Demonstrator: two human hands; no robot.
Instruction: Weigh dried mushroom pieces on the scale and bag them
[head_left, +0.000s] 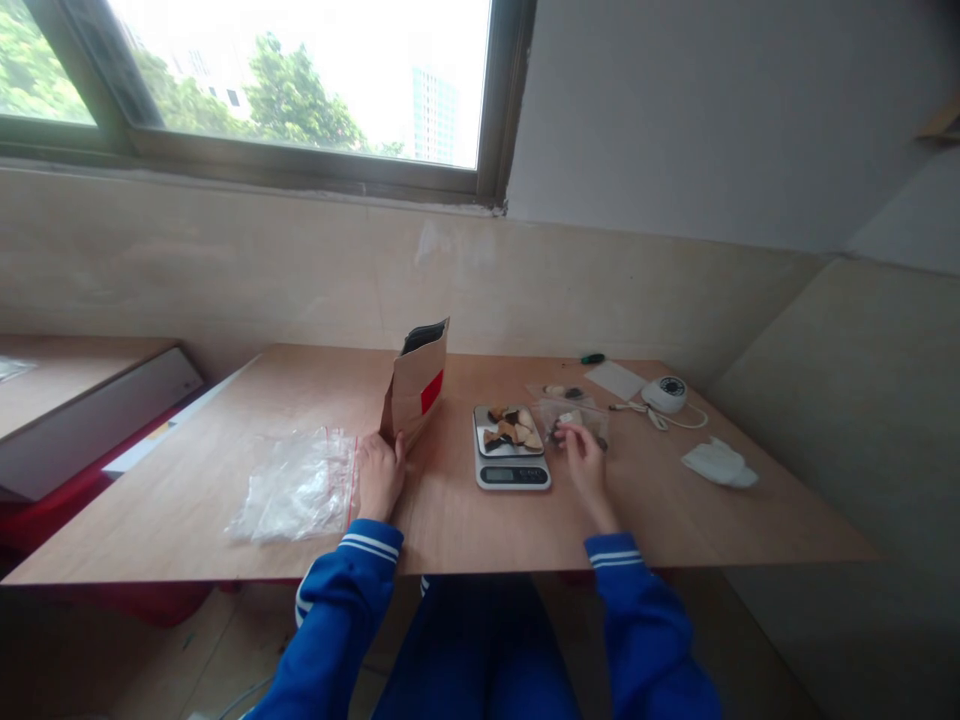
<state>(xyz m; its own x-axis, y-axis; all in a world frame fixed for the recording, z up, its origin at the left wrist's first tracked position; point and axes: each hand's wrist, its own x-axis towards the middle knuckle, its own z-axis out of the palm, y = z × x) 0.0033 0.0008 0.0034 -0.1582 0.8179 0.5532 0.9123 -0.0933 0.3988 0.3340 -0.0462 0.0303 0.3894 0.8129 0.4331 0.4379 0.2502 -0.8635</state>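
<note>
Fingers pinch a piece beside the scale; display unreadable.

left hand at paper bag (upright), right hand by scale

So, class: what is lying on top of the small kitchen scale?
On the scale lies a pile of flat brown and pale pieces. They cover much of its shiny platform, so what is beneath them cannot be seen. The display at the front stays uncovered.
</note>
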